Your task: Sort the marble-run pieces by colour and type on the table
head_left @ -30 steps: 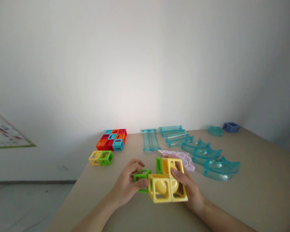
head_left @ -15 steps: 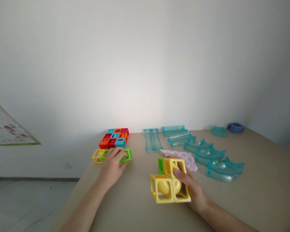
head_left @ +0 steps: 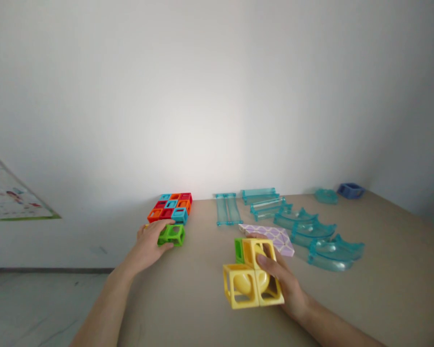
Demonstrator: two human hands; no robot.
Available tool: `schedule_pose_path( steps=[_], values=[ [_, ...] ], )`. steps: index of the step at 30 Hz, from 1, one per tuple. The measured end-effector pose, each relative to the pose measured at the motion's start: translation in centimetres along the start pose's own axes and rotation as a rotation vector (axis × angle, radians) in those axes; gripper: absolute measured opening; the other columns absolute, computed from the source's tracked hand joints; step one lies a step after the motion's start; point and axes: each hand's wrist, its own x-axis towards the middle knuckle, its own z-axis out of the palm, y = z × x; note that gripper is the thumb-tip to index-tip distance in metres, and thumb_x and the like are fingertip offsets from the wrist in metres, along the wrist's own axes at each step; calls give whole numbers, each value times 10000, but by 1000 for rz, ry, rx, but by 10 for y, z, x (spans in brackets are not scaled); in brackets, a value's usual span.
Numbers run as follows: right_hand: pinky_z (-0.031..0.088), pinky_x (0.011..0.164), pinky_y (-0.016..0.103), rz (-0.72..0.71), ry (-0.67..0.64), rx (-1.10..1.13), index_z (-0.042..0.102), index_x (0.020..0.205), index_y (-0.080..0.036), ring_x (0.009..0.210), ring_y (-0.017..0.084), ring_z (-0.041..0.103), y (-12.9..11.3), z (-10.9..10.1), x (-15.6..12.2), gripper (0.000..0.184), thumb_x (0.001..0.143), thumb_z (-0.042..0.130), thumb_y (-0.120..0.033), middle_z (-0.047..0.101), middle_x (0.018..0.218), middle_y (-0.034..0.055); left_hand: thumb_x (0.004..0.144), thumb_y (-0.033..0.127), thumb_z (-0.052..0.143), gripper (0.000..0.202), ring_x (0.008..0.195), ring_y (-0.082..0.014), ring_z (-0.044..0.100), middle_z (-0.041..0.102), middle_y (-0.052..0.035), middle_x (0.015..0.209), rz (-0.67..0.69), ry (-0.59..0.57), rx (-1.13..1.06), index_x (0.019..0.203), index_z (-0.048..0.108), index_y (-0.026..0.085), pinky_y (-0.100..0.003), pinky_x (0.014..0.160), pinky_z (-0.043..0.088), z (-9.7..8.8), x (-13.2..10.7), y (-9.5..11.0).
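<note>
My left hand (head_left: 146, 248) reaches over a short row of open-framed cube blocks, its thumb in front and fingers behind, closed round the green cube blocks (head_left: 175, 234). A bit of yellow shows behind its knuckles; the rest there is hidden. In my right hand (head_left: 287, 282), raised above the table, is a cluster of yellow cube blocks (head_left: 240, 267) with curved chutes inside. One green cube block (head_left: 239, 250) sits on the cluster's left side. My right thumb presses on the upper yellow block, while the other fingers are mostly hidden behind.
Red, orange and blue cube blocks (head_left: 167, 213) form a flat grid by the wall. Clear teal straight tracks (head_left: 227, 208) and curved tracks (head_left: 331, 253) lie beyond and to the right, near a purple patterned piece (head_left: 280, 237). A dark blue block (head_left: 351, 191) stands at the far right.
My left hand has shifted left along the row, and the right-hand green block now sits farther left. The yellow block there has become mostly covered. My right hand and its cluster have barely moved.
</note>
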Motion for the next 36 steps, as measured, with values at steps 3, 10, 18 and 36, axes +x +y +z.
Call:
schedule_pose_path(
  steps=[3,10,18,36],
  values=[
    [521,697,369,6,-2,25,527,1177,-273,800,242,632,0,1,-1,501,744,694,-461,629,895,23,799,252,645,432,1219,-301,525,621,-80,1285,40,-26,-2,1225,571,274,-517,1037,299,-1,1,-8],
    [515,684,371,-22,3,14,513,1170,-293,776,229,622,-1,8,-2,509,733,702,-477,616,889,0,859,290,571,318,1221,-271,508,575,-95,1278,240,169,-213,1171,612,243,-445,1063,353,-4,-5,41],
    [492,735,340,-234,-36,-350,400,1244,-290,846,207,573,-2,12,-5,567,783,698,-432,578,974,19,836,442,625,309,926,-203,582,588,-91,1052,476,-260,-822,1012,590,190,-308,836,456,24,-39,133],
    [485,772,355,-259,41,-515,357,1218,-294,932,232,568,-2,8,-3,547,808,669,-477,566,1041,34,813,464,551,297,691,-192,534,532,-25,719,-250,653,1,694,549,192,-293,680,420,-33,-10,47]
  ],
)
